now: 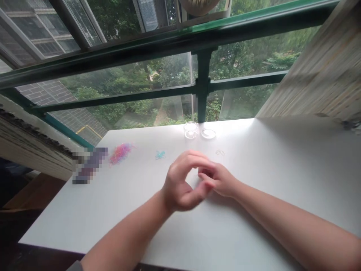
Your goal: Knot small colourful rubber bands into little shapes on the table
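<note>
Left hand [175, 184] is curled into a chunky C, right hand [221, 180] is bunched up just beside it, and honestly I can't tell if either's pinching anything. Skinny pale loops [220, 152] lie just beyond on the smooth white bench [118, 203]. Further left: a spiky turquoise cluster [160, 154], then a scraggly pink-purple heap [121, 153]. A round see-through tub [191, 131] stands near the window.

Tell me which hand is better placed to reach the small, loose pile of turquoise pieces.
Probably the left hand: it is nearer the turquoise pieces. The right hand is farther right, with the left between it and the pile in this view.
</note>
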{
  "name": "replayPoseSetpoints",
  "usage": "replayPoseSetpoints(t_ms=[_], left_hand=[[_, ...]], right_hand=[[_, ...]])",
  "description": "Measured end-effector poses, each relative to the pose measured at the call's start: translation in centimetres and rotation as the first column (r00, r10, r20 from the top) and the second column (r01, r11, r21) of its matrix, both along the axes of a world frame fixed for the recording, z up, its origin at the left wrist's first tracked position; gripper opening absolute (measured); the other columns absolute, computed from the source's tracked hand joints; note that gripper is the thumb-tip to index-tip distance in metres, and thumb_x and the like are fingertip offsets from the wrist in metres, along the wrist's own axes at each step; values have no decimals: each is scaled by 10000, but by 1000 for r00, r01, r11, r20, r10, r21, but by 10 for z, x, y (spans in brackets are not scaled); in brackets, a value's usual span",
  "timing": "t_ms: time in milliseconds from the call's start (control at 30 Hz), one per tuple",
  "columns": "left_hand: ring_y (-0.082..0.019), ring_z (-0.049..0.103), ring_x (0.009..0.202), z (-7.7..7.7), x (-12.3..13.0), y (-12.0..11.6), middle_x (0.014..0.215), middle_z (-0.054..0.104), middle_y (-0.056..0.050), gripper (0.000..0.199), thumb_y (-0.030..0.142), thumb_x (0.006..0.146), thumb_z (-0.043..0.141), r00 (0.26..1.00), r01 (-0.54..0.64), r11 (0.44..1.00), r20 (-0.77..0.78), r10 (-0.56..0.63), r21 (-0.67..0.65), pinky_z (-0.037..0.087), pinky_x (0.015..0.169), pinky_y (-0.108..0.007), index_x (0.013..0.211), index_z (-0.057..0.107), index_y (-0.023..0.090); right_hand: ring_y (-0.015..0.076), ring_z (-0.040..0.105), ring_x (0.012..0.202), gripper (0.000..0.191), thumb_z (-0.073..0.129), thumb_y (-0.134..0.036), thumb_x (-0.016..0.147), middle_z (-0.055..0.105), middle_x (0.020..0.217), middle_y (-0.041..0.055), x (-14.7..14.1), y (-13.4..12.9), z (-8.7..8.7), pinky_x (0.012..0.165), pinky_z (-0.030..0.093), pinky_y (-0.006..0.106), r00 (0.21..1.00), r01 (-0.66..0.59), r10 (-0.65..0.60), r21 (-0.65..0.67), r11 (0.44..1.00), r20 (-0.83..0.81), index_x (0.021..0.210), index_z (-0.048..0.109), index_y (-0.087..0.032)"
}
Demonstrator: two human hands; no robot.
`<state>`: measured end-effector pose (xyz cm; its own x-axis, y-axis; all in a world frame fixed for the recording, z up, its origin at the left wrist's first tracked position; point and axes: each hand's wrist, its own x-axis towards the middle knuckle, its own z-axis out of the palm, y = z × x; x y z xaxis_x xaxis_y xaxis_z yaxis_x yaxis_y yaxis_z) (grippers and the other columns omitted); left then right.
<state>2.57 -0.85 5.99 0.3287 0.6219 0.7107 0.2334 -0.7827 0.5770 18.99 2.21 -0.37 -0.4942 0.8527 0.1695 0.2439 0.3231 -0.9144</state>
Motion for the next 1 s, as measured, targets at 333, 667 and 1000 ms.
replayPoseSetpoints(t_ms=[333,667,1000], left_hand=[[-154,568,743,-52,-28,30,804,637,-21,181,308,747,625,894,-189,937,-446,40,-294,453,689,-293,892,615,200],[-118,550,665,-53,-30,32,707,643,0,65,195,774,572,944,-152,934,-326,40,-324,432,670,-256,764,636,190],[-128,546,663,-50,-38,38,703,643,-6,84,210,784,560,929,-172,955,-363,74,-243,439,690,-266,743,631,191]], right_hand=[[73,430,494,71,492,-166,822,456,604,-45,-1,-1,-1,479,349,211,995,19,-27,-87,996,-93,755,478,-180],[76,447,484,64,493,-181,836,463,602,-43,0,-1,-1,476,353,217,997,10,-17,-97,995,-70,772,494,-180],[77,421,501,47,493,-170,828,457,589,-46,1,-1,-1,494,341,218,1000,3,-3,-56,998,-6,782,496,-183]])
